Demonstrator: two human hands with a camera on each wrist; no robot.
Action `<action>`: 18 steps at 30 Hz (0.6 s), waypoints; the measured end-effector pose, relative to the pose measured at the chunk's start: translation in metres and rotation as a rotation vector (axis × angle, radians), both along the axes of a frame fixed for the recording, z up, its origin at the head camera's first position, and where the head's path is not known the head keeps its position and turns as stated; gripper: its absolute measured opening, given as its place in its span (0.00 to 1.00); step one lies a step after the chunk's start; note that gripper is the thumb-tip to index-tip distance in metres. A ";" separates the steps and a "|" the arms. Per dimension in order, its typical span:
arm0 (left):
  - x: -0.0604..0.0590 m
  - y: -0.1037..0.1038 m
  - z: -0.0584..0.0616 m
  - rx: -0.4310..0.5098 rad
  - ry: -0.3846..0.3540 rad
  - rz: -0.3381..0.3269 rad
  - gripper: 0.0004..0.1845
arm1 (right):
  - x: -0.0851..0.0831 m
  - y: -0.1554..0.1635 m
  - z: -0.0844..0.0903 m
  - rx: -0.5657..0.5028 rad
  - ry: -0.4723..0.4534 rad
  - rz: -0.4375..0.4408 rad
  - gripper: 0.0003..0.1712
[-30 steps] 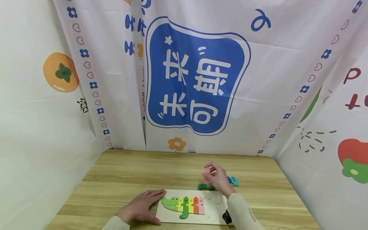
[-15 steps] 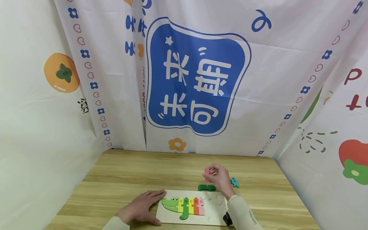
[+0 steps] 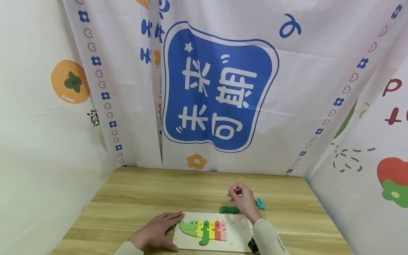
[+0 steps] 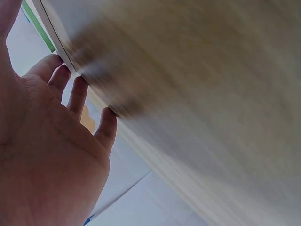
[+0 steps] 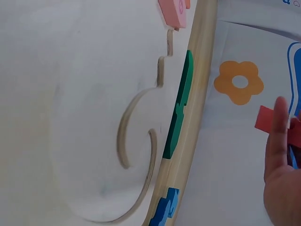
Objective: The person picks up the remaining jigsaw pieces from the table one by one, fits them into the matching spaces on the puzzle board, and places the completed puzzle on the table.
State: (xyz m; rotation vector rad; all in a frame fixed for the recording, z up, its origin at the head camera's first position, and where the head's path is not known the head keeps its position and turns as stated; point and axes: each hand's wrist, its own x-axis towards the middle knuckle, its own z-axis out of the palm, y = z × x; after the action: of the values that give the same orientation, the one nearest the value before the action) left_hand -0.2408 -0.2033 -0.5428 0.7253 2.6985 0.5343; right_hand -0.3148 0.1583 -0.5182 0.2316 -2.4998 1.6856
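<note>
The left sleeve point(image 3: 128, 248) and right sleeve point(image 3: 267, 233) are pale beige, the latter bearing small dark lettering point(image 3: 281, 244).

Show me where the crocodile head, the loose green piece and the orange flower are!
Crocodile head point(image 3: 192, 227): head view, on its face, below the eyes.
Loose green piece point(image 5: 177, 111): right wrist view, near its middle.
Orange flower point(image 5: 240, 82): right wrist view, on its white center.

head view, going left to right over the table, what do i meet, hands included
Bare left hand, light-green crocodile-head piece, first narrow yellow piece, green piece with a foot, second narrow yellow piece, narrow red piece, narrow pink piece, bare right hand, light-blue piece.
</note>
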 end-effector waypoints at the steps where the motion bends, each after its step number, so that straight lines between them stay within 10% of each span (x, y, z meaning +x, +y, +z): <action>1: 0.000 0.001 -0.001 0.001 -0.002 -0.002 0.56 | 0.000 0.001 -0.001 0.008 0.008 -0.003 0.05; 18: -0.001 -0.002 -0.003 0.013 0.006 -0.008 0.57 | 0.001 0.003 -0.004 0.110 0.081 -0.035 0.14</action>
State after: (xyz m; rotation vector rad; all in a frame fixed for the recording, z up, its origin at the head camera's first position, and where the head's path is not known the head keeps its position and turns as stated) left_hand -0.2419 -0.2055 -0.5456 0.7417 2.6995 0.5497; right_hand -0.3142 0.1612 -0.5217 0.2593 -2.5247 1.4966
